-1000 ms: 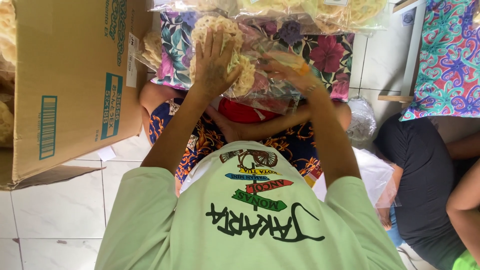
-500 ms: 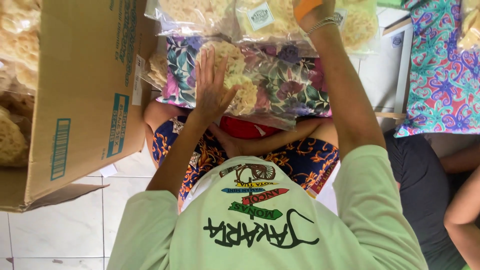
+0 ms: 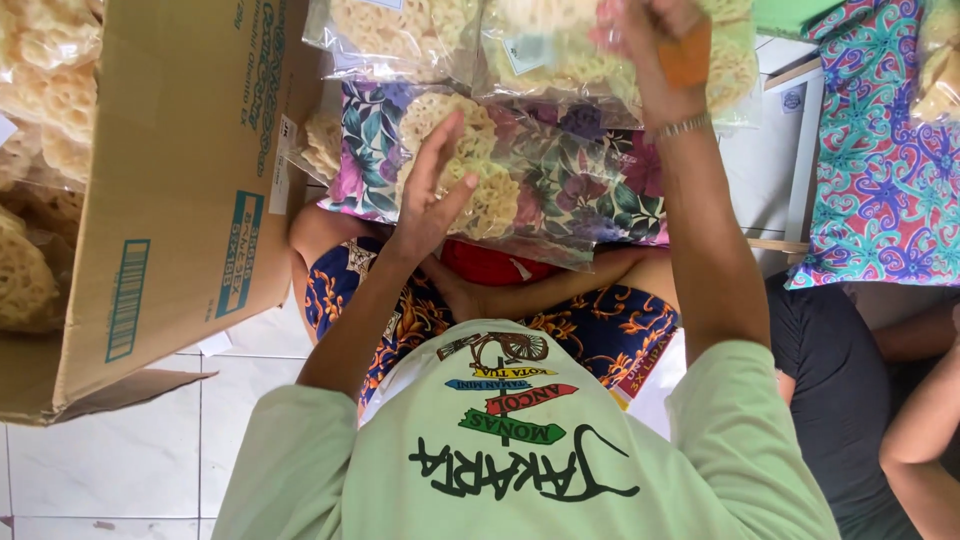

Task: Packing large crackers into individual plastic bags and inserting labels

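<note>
Centre of the view, a clear bag of pale round crackers (image 3: 470,175) lies on a flowered cloth (image 3: 590,190), and the left hand (image 3: 435,195) rests on it, fingers spread wide and flat, palm down, gripping nothing. Up at twelve o'clock, a second clear bag of crackers (image 3: 560,55) is raised near the top edge, and the right hand (image 3: 660,40) is up against it; its grip looks closed on the bag's plastic, though part of the hand is cut off by the frame, so how firmly I cannot tell. An orange patch (image 3: 688,55) sits at that hand, and a thin bracelet (image 3: 682,127) circles the wrist just below.

At eleven o'clock, a third cracker bag (image 3: 385,35) lies just beside the raised one. Out at nine o'clock stands an open cardboard box (image 3: 180,200), with more crackers (image 3: 40,90) packed inside it at its far left. At six o'clock, the person's light green shirt (image 3: 520,460) fills the lower frame, with white floor tiles (image 3: 130,460) at seven o'clock. At three o'clock, a blue and red patterned cloth (image 3: 880,170) hangs, and at four o'clock another person in dark clothing (image 3: 830,390) sits close by, a bare arm (image 3: 925,430) at the edge.
</note>
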